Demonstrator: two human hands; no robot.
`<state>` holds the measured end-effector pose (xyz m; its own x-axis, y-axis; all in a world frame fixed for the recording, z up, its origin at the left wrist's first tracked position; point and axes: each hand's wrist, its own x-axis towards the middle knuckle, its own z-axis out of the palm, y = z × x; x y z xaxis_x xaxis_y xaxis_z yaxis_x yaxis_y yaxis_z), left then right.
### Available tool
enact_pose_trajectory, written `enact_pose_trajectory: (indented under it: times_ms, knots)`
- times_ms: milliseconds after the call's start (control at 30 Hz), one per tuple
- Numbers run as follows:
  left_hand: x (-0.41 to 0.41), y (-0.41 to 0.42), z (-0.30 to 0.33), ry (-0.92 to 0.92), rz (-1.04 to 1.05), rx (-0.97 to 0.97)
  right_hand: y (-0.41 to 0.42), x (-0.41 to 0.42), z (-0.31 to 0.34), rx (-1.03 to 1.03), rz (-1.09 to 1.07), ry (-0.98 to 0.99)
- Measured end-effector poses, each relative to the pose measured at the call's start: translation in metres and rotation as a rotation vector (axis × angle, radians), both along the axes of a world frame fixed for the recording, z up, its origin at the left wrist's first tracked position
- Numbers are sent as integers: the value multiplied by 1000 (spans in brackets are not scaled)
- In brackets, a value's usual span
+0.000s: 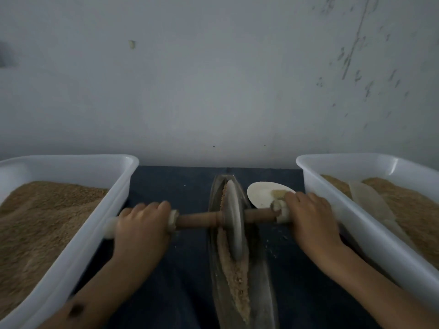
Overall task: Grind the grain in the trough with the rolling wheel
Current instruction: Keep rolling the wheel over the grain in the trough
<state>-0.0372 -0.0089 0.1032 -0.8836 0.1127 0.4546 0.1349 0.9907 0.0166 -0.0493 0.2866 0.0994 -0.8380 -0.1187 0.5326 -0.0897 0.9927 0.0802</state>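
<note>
Blue cloth (180,233) bears trough (261,293), two tubs (114,198) (332,198), plate (259,193).

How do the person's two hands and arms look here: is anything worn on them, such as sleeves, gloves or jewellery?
Both forearms are bare up to the picture's lower edge: no sleeves in view. The left hand and the right hand wear no gloves, and no ring, watch or bracelet shows. The left forearm has one small dark mark near the bottom edge.

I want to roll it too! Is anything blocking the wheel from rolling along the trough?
Nothing visible blocks it. The wheel sits in the trough, with only grain ahead and behind. The white dish lies outside, beside the right hand; the left hand holds the other handle.
</note>
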Motion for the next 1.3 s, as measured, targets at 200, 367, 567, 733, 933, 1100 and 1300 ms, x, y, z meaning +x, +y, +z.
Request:
enact_pose_trajectory:
  times_ms: [200, 367, 567, 733, 933, 1100, 1300]
  knots:
    - [-35, 6, 10, 85, 41, -121, -2, -28, -2, -32, -134, -67]
    - [0, 4, 8, 129, 2, -151, 10, 15, -5, -99, -24, -107]
    - [60, -15, 21, -19, -149, -122, 17, 74, 12, -45, 79, -112]
    - [64, -14, 26, 4, -224, -91, 28, 75, 5, 84, -78, -267]
    - [7, -1, 12, 15, -16, -131, 16, 20, -4, -21, -77, -146]
    - [-57, 6, 18, -181, 158, 5, 8, -42, 8, 77, -138, -29]
    - [-53, 12, 7, 33, 197, -64, 10, -53, 1, 70, -164, 17]
